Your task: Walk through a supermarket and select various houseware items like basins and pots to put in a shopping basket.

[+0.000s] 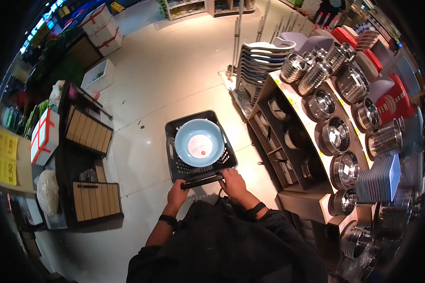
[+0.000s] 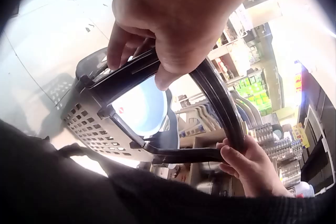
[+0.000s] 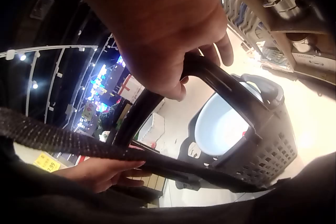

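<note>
In the head view a black shopping basket (image 1: 170, 134) with perforated sides stands on the floor in front of me. Inside it sits a light blue plastic basin (image 1: 186, 129) with a round white label (image 1: 200, 145) on its bottom. My left hand (image 1: 177, 193) holds the left end of the basket's black handle (image 1: 202, 181), and my right hand (image 1: 234, 183) holds the right end. In the left wrist view, the left fingers and thumb wrap the handle bar (image 2: 128, 77). The right wrist view has the right hand (image 3: 173, 50) curled round the handle's corner.
To the right, a shelf unit (image 1: 281, 141) bears steel pots (image 1: 344, 170) and a stack of blue trays (image 1: 380, 178). Stacked stools (image 1: 264, 59) stand beyond it. On the left is a produce stand (image 1: 97, 200) with slatted panels; a white box (image 1: 98, 75) lies on the tiled floor.
</note>
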Motion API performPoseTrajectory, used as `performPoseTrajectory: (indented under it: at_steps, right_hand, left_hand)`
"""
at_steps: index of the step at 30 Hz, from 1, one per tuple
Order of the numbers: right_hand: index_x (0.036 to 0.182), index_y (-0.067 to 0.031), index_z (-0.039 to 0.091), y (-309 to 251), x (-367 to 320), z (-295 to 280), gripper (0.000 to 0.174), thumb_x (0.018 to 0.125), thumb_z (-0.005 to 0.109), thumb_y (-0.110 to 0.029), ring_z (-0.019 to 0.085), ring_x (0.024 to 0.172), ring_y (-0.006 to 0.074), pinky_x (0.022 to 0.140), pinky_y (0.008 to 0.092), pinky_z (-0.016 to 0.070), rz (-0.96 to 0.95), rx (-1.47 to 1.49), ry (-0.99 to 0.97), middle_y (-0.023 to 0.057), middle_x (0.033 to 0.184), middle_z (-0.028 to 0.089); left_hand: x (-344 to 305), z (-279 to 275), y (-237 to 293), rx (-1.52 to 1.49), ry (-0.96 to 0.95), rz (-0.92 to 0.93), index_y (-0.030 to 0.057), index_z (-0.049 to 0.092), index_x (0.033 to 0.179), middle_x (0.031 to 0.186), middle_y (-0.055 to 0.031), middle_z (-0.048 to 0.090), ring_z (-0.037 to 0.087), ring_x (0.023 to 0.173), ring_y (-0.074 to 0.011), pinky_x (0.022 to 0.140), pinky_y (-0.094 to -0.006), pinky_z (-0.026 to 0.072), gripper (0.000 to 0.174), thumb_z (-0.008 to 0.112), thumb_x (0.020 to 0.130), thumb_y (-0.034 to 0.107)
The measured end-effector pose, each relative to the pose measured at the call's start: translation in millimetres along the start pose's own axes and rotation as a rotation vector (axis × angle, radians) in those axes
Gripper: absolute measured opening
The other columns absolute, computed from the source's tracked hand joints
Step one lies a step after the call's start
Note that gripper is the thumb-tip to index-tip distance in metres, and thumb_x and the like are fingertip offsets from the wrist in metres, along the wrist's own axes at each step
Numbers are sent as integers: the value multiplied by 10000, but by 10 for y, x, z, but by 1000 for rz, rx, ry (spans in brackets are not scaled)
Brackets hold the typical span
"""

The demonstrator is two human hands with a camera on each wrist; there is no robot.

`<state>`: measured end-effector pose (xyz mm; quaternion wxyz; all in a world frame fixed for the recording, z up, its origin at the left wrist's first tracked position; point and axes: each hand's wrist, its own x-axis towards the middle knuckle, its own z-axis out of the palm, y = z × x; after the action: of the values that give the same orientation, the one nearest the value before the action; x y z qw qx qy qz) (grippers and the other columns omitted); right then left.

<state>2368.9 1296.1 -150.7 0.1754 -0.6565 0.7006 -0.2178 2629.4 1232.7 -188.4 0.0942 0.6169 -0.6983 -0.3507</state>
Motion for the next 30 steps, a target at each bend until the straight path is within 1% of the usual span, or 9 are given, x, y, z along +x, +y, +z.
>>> performPoseTrajectory:
  at_steps: [2,8,11,18,19,23,25,26,30]
  right_hand:
    - [1002,-69,510,8,122,33,329,747,702,-147,532,928,348,754,443,465,10,28,37,152,953,527]
    - [1013,-68,504,34,544,94,232,807,604,-104,533,913,354,753,442,459,26,49,30,150,950,527]
    - [1021,-65,503,13,737,132,240,801,598,-90,531,939,355,770,441,462,94,33,16,153,973,532]
    - [1040,-72,506,-14,1202,217,269,780,563,-31,526,970,369,796,446,466,223,40,92,158,1000,532]
    - [1038,-77,506,-4,1257,228,271,777,560,-28,525,964,372,793,450,466,198,62,131,162,994,529]
    - [1038,-75,506,15,1449,302,266,781,552,-22,524,959,374,794,454,463,219,47,217,164,994,534]
    - [1034,-73,511,22,1544,278,257,785,558,-26,522,960,377,795,456,459,220,58,230,167,998,543]
    - [1031,-71,514,30,1599,261,252,788,561,-27,523,961,377,799,455,457,224,56,217,166,995,547]
    - [1027,-65,514,104,1790,228,249,790,571,-15,523,964,377,821,445,450,205,62,203,163,982,553]
  left_hand:
    - [182,-66,35,9,-24,-19,145,566,1071,1020,-122,657,631,954,-347,768,-438,506,348,737,797,275]
    - [695,-233,38,0,-39,49,139,578,1075,1006,-115,670,637,956,-342,781,-425,508,339,729,802,271]
    - [934,-362,100,12,-81,67,140,583,1072,1007,-109,671,639,955,-339,776,-421,508,333,727,801,268]
    - [1533,-551,144,94,-165,155,148,600,1086,1047,-101,654,635,959,-333,784,-434,512,345,722,791,280]
    - [1592,-589,172,97,-173,177,144,601,1087,1051,-101,651,634,957,-335,784,-435,512,345,716,794,285]
    - [1811,-676,286,113,-197,140,147,602,1109,1074,-103,643,625,977,-337,802,-438,509,352,699,805,296]
    - [1925,-681,278,90,-186,170,151,603,1118,1087,-103,640,622,986,-333,810,-437,507,351,693,812,297]
    - [1987,-686,299,97,-207,135,139,584,1138,1106,-107,646,622,1013,-321,826,-424,498,398,724,792,277]
    - [2169,-705,376,85,-212,94,146,590,1132,1091,-99,652,630,1000,-310,813,-411,503,388,723,791,276]
